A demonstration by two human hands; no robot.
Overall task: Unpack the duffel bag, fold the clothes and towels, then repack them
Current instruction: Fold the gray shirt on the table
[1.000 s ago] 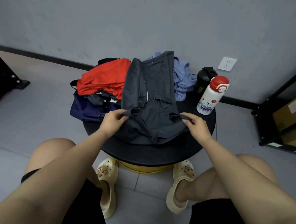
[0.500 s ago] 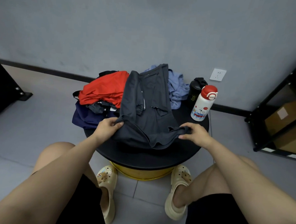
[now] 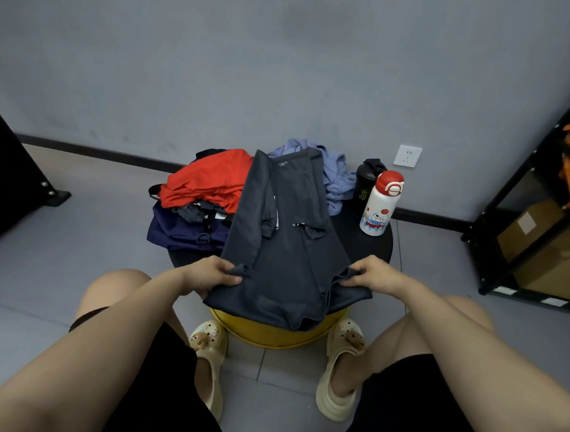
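A dark grey shirt [image 3: 288,249] lies lengthwise on the round black table [image 3: 375,244], sleeves folded inward, its hem hanging over the near edge. My left hand [image 3: 211,274] pinches the shirt's lower left side. My right hand [image 3: 373,274] pinches its lower right side. Behind on the left, a red garment [image 3: 209,181] lies on top of the navy duffel bag [image 3: 176,232]. A crumpled light blue garment [image 3: 336,175] sits at the back of the table.
A white bottle with a red cap [image 3: 379,205] and a black tumbler [image 3: 365,184] stand on the table's right side. A black shelf rack [image 3: 541,211] with cardboard boxes stands at the right. The table has a yellow base [image 3: 269,335] between my feet.
Both hands pulled the shirt's lower part toward me, so its hem now hangs over the table's near edge. The camera tilted, showing more wall.
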